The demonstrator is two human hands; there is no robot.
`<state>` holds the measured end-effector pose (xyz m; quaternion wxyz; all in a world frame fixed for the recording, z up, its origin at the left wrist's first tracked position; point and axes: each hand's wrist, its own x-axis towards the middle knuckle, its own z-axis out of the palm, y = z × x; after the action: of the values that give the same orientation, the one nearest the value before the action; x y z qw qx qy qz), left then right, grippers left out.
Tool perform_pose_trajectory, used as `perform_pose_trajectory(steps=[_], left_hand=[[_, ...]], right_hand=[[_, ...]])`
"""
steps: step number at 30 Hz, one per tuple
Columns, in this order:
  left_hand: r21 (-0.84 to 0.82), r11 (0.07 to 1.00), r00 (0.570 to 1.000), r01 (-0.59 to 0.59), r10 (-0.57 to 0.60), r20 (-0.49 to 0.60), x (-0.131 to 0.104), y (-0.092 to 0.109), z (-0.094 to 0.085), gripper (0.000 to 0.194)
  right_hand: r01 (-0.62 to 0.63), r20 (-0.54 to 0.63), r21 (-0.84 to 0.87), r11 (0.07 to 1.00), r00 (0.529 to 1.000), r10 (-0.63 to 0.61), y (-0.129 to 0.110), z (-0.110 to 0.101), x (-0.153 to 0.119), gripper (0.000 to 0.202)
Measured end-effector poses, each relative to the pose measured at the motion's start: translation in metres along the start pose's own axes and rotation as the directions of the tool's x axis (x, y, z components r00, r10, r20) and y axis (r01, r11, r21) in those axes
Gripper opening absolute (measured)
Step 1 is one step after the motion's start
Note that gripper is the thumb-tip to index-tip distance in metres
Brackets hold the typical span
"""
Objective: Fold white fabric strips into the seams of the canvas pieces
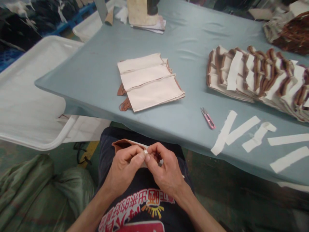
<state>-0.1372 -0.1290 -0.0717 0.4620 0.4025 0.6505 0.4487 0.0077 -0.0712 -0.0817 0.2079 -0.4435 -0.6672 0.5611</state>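
Over my lap, my left hand and my right hand meet, thumbs and fingertips pinched together at the edge of a fabric piece, brown on one face and pale along its top edge. A tiny white bit shows between the thumbs; whether it belongs to the piece I cannot tell. My hands cover most of the piece. On the table ahead lies a stack of cream fabric panels with brown edges and brown cords below. Pink-handled thread snips rest to the right of it.
The blue-green covered table spans the front. White paper strips lie near its right edge, below a long row of folded brown-and-cream pieces. At left stand a white plastic bin and a green sack on the floor.
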Motion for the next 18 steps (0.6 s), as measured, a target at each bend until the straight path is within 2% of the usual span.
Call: perform_pose_trajectory(steps=[5,7,10,15,18], left_hand=[[-0.009,0.999,0.974,0.053,-0.054,-0.22,0.0,-0.01,0.008,0.031],[-0.036,0.996,0.959,0.078,-0.085,-0.27,0.0,-0.013,0.011,0.029],[-0.064,0.994,0.962,0.091,-0.104,-0.252,-0.001,-0.015,0.012,0.03],[-0.058,0.995,0.988,0.075,-0.082,-0.129,-0.002,-0.012,0.01,0.039],[-0.04,0.995,0.984,0.09,-0.095,-0.151,-0.002,-0.017,0.012,0.039]], right_hand=[[0.016,0.067,0.06,0.998,0.998,-0.02,-0.003,0.006,-0.001,0.022],[0.009,0.072,0.063,0.998,0.997,-0.014,-0.002,0.01,-0.003,0.023],[-0.013,0.042,0.036,0.999,0.999,0.011,0.001,0.012,-0.004,0.021],[0.0,-0.013,-0.012,1.0,1.0,0.0,0.006,0.004,-0.002,0.015],[0.06,-0.008,-0.04,0.997,0.998,-0.061,0.008,-0.001,-0.003,0.016]])
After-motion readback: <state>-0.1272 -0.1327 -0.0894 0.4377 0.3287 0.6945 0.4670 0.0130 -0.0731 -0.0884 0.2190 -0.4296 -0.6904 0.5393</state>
